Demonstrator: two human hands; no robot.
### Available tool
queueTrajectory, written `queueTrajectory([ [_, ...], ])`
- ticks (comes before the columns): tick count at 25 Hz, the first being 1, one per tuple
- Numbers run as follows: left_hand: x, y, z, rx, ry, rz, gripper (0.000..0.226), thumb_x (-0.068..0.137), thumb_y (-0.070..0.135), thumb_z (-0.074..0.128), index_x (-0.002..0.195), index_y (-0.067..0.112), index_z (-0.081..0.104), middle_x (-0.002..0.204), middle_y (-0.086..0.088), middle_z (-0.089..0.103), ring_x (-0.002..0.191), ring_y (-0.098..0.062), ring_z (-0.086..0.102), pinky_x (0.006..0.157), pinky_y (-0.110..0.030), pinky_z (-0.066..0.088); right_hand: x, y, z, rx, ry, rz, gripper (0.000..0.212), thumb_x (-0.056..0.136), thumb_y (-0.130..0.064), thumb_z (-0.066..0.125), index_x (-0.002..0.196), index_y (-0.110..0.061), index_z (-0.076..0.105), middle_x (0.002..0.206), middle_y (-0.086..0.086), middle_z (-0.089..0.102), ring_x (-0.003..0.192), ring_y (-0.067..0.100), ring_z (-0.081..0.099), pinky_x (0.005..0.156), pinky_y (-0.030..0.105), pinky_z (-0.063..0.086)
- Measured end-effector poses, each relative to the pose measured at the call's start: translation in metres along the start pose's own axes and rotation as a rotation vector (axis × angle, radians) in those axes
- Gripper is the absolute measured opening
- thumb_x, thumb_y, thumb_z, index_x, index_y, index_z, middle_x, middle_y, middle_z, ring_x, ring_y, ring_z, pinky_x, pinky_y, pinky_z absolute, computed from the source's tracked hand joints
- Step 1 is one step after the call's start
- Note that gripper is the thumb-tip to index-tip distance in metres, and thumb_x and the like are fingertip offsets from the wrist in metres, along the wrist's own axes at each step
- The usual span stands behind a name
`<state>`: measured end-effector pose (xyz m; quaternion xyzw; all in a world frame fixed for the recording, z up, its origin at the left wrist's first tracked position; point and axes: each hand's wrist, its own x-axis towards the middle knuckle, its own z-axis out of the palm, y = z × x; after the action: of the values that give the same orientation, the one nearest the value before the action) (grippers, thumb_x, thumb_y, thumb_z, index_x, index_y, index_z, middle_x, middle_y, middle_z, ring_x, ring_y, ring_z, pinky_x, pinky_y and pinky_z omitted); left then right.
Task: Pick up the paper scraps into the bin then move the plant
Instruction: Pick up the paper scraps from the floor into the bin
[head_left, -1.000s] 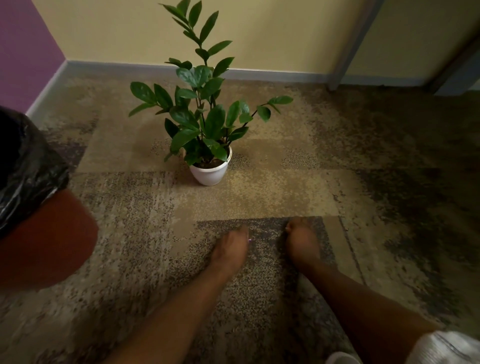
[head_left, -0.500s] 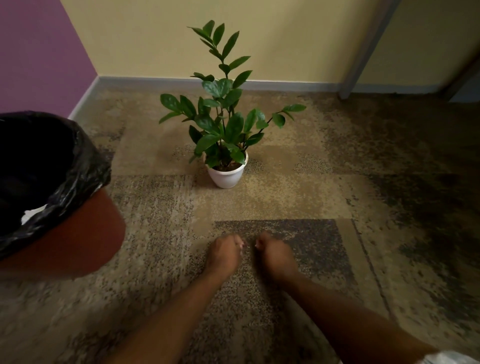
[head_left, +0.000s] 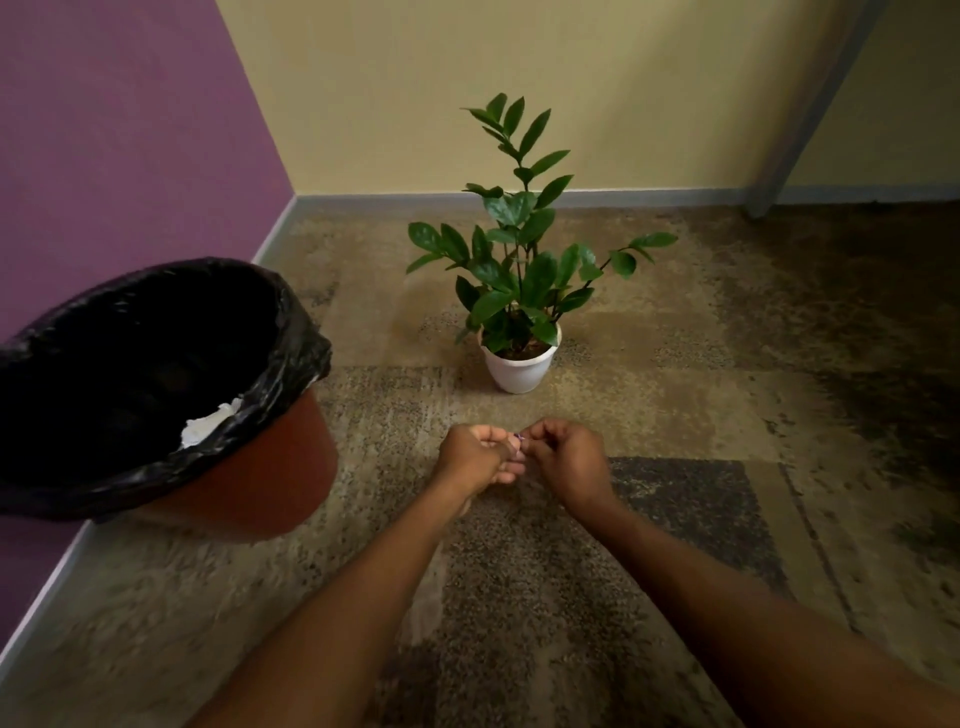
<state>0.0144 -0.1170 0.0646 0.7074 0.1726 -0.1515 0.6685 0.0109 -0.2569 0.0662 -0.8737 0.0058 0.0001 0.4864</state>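
My left hand (head_left: 475, 457) and my right hand (head_left: 566, 457) meet just above the carpet, fingers curled and fingertips touching. A tiny pale-purple paper scrap (head_left: 518, 438) shows between the fingertips, pinched by my right hand; my left hand is curled beside and under it. The plant (head_left: 519, 260), green and leafy, stands upright in a white pot (head_left: 518, 370) a short way beyond my hands. The red-brown bin (head_left: 270, 467) with a black liner (head_left: 291, 332) stands to the left. White crumpled paper (head_left: 208, 423) lies inside it.
A purple wall (head_left: 130, 156) runs along the left behind the bin, and a yellow wall (head_left: 623, 78) with a grey skirting closes the far side. A grey post (head_left: 810, 104) leans at the far right. Patterned carpet (head_left: 727, 364) covers the floor.
My hands have lifted off the carpet and come together at the fingertips. The view has swung left, so the bin shows more fully.
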Motion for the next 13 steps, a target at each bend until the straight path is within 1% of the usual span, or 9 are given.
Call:
queueTrajectory([
  [3, -0.008, 0.024, -0.023, -0.096, 0.056, 0.054, 0.004, 0.091, 0.005, 0.066, 0.088, 0.002, 0.065, 0.074, -0.013, 0.072, 0.058, -0.016, 0.071, 0.053, -0.024, 0.057, 0.005, -0.038, 0.007, 0.016, 0.018, -0.137, 0.014, 0.081, -0.01, 0.067, 0.08, -0.021, 0.076, 0.075, -0.009, 0.073, 0.067, -0.009, 0.062, 0.062, 0.006, 0.044],
  [4, -0.011, 0.033, -0.031, -0.112, 0.074, 0.076, 0.006, 0.091, 0.005, 0.066, 0.085, 0.004, 0.065, 0.072, -0.011, 0.072, 0.057, -0.016, 0.071, 0.051, -0.023, 0.057, 0.005, -0.051, 0.009, 0.025, 0.028, -0.177, 0.018, 0.081, -0.008, 0.065, 0.084, -0.021, 0.077, 0.078, -0.008, 0.073, 0.068, -0.011, 0.061, 0.062, 0.002, 0.041],
  [5, -0.014, 0.04, -0.037, -0.121, 0.093, 0.097, 0.007, 0.091, 0.005, 0.066, 0.083, 0.006, 0.065, 0.069, -0.009, 0.072, 0.056, -0.015, 0.071, 0.05, -0.023, 0.055, 0.004, -0.063, 0.011, 0.031, 0.036, -0.211, 0.021, 0.082, -0.007, 0.063, 0.087, -0.02, 0.077, 0.081, -0.007, 0.073, 0.07, -0.009, 0.061, 0.064, 0.003, 0.043],
  [6, -0.018, 0.048, -0.044, -0.124, 0.12, 0.118, 0.008, 0.091, 0.005, 0.066, 0.082, 0.007, 0.066, 0.067, -0.007, 0.072, 0.056, -0.014, 0.071, 0.049, -0.022, 0.055, 0.004, -0.075, 0.014, 0.032, 0.037, -0.236, 0.022, 0.084, -0.007, 0.061, 0.09, -0.02, 0.077, 0.084, -0.004, 0.073, 0.073, -0.004, 0.062, 0.067, 0.008, 0.047],
  [7, -0.021, 0.056, -0.049, -0.126, 0.152, 0.137, 0.009, 0.09, 0.006, 0.067, 0.082, 0.007, 0.066, 0.065, -0.006, 0.072, 0.055, -0.013, 0.07, 0.049, -0.021, 0.055, 0.004, -0.087, 0.017, 0.025, 0.034, -0.26, 0.023, 0.086, -0.008, 0.058, 0.092, -0.02, 0.076, 0.087, 0.0, 0.072, 0.078, 0.002, 0.062, 0.072, 0.018, 0.051],
  [8, -0.025, 0.064, -0.055, -0.126, 0.194, 0.154, 0.01, 0.09, 0.007, 0.067, 0.081, 0.007, 0.066, 0.064, -0.006, 0.071, 0.053, -0.011, 0.069, 0.049, -0.021, 0.055, 0.004, -0.099, 0.02, 0.004, 0.027, -0.286, 0.024, 0.088, -0.008, 0.055, 0.093, -0.019, 0.076, 0.089, 0.004, 0.07, 0.083, 0.01, 0.062, 0.077, 0.026, 0.052],
  [10, -0.031, 0.08, -0.064, -0.125, 0.288, 0.175, 0.012, 0.091, 0.008, 0.066, 0.079, 0.008, 0.065, 0.065, -0.008, 0.07, 0.051, -0.009, 0.068, 0.048, -0.021, 0.054, 0.004, -0.123, 0.024, -0.031, 0.031, -0.34, 0.027, 0.088, -0.005, 0.05, 0.093, -0.016, 0.074, 0.088, 0.008, 0.065, 0.086, 0.018, 0.058, 0.085, 0.035, 0.049],
  [12, -0.04, 0.098, -0.075, -0.118, 0.353, 0.197, 0.014, 0.092, 0.008, 0.066, 0.078, 0.008, 0.064, 0.066, -0.008, 0.069, 0.052, -0.011, 0.067, 0.049, -0.023, 0.055, 0.005, -0.148, 0.024, -0.016, 0.062, -0.399, 0.03, 0.084, -0.001, 0.048, 0.094, -0.015, 0.074, 0.086, 0.009, 0.061, 0.08, 0.019, 0.056, 0.079, 0.038, 0.049],
  [13, -0.045, 0.108, -0.081, -0.121, 0.371, 0.212, 0.015, 0.092, 0.007, 0.066, 0.077, 0.008, 0.063, 0.066, -0.008, 0.069, 0.052, -0.012, 0.067, 0.05, -0.025, 0.056, 0.005, -0.159, 0.023, -0.015, 0.072, -0.43, 0.032, 0.084, 0.0, 0.048, 0.096, -0.015, 0.074, 0.087, 0.009, 0.062, 0.078, 0.019, 0.056, 0.074, 0.036, 0.05],
])
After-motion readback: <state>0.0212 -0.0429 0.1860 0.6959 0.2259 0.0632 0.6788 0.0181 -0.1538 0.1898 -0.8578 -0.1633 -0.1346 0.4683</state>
